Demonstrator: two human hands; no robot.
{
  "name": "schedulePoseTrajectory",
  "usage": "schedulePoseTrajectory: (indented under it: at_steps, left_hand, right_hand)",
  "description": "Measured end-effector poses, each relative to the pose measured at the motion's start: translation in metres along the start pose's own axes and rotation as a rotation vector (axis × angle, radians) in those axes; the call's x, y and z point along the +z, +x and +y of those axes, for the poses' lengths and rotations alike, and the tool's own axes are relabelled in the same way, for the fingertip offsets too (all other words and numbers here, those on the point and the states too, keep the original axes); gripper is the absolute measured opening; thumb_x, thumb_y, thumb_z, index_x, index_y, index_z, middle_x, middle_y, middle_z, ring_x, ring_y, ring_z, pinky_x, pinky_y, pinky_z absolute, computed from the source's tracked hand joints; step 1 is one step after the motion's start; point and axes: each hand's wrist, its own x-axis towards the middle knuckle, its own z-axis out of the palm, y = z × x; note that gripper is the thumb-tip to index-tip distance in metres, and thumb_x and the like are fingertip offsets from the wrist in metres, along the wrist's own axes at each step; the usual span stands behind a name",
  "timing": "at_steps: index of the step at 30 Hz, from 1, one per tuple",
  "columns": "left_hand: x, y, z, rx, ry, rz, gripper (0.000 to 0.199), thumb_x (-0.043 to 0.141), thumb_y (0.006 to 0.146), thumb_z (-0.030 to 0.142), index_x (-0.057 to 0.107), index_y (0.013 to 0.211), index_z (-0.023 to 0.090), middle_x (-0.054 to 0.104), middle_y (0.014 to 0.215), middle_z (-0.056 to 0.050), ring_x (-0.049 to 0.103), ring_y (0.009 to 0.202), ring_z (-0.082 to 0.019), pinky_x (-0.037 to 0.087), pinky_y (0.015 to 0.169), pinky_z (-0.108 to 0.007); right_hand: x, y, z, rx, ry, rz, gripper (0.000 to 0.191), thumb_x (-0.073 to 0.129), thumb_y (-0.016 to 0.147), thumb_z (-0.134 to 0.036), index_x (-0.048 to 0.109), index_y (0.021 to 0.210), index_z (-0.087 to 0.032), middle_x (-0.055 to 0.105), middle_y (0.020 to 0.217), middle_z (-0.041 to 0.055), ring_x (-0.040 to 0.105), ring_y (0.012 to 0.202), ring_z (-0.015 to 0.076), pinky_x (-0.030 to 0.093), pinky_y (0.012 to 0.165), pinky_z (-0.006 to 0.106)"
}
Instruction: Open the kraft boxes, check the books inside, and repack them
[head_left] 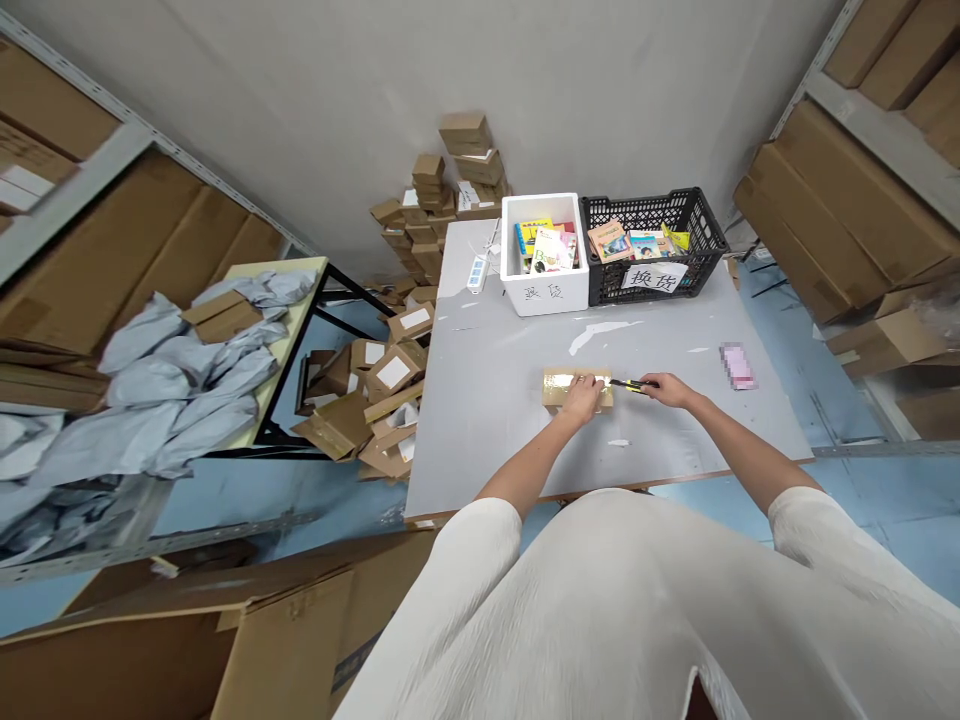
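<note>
A small brown cardboard box (553, 386) with shiny tape along its top lies on the grey table near its front edge. My left hand (582, 397) rests over the box's right half, its fingers gripping it from above. In my right hand (669, 389), closed around its handle, is a black and yellow utility knife (634, 385). The knife points left, and its tip is at the right end of the box. Whether the blade touches the tape is too small to tell.
Behind the box stand a white foam bin (546, 294) and a black plastic crate (651, 279), both holding books. A power strip (477, 273) lies beside the bin, and a pink blurred item (738, 367) at right. Cardboard boxes (396, 372) pile up left of the table.
</note>
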Motion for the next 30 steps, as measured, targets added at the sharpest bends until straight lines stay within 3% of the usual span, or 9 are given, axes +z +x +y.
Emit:
schedulePoseTrajectory:
  at_steps: [5,10,18,22,25,30]
  left_hand:
    - [0.005,-0.002,-0.001,0.012,0.0,0.036,0.053,0.087,0.084,0.019,0.06,0.13,0.025,0.065,0.13,-0.011,0.066,0.122,-0.029,0.036,0.125,-0.05]
    - [0.007,-0.005,-0.002,0.003,0.008,0.047,0.052,0.087,0.085,0.02,0.06,0.13,0.023,0.065,0.13,-0.012,0.065,0.124,-0.03,0.038,0.124,-0.048]
    - [0.003,-0.006,0.0,-0.006,-0.005,0.042,0.049,0.086,0.087,0.021,0.06,0.128,0.023,0.064,0.13,-0.012,0.065,0.124,-0.031,0.039,0.122,-0.048]
    - [-0.001,-0.007,0.002,-0.027,-0.042,0.034,0.05,0.087,0.086,0.02,0.06,0.128,0.023,0.063,0.132,-0.012,0.065,0.125,-0.031,0.041,0.121,-0.047]
    - [-0.004,-0.007,0.003,-0.032,-0.05,0.035,0.051,0.084,0.088,0.018,0.059,0.131,0.024,0.062,0.134,-0.011,0.067,0.121,-0.029,0.038,0.124,-0.047]
    - [-0.01,-0.009,0.003,-0.041,-0.095,0.009,0.053,0.081,0.089,0.021,0.058,0.137,0.023,0.061,0.138,-0.013,0.066,0.125,-0.032,0.041,0.121,-0.047]
  right_hand:
    - [-0.005,0.016,-0.014,-0.088,-0.377,-0.016,0.035,0.051,0.107,-0.038,0.079,0.127,-0.028,0.08,0.119,0.0088,0.071,0.1,0.0268,0.048,0.079,0.033]
    - [-0.005,0.031,-0.029,-0.144,-0.499,-0.071,0.038,0.045,0.108,-0.034,0.079,0.122,-0.025,0.078,0.118,0.0123,0.068,0.101,0.0267,0.044,0.082,0.033]
    - [-0.002,0.022,-0.01,0.003,-0.106,-0.183,0.038,0.056,0.099,-0.053,0.08,0.103,-0.024,0.071,0.084,0.0023,0.059,0.078,0.0202,0.043,0.071,0.029]
    - [0.003,0.012,-0.002,0.091,0.038,-0.23,0.041,0.062,0.092,-0.061,0.078,0.1,-0.024,0.064,0.077,-0.0008,0.052,0.066,0.016,0.04,0.061,0.027]
    - [0.007,0.007,-0.001,0.069,0.08,-0.262,0.038,0.066,0.089,-0.059,0.077,0.095,-0.024,0.063,0.075,-0.001,0.053,0.067,0.0156,0.04,0.061,0.026]
    - [0.009,0.0,0.007,0.118,0.179,-0.161,0.037,0.069,0.09,-0.06,0.074,0.096,-0.024,0.069,0.077,-0.0003,0.057,0.065,0.0151,0.042,0.059,0.025]
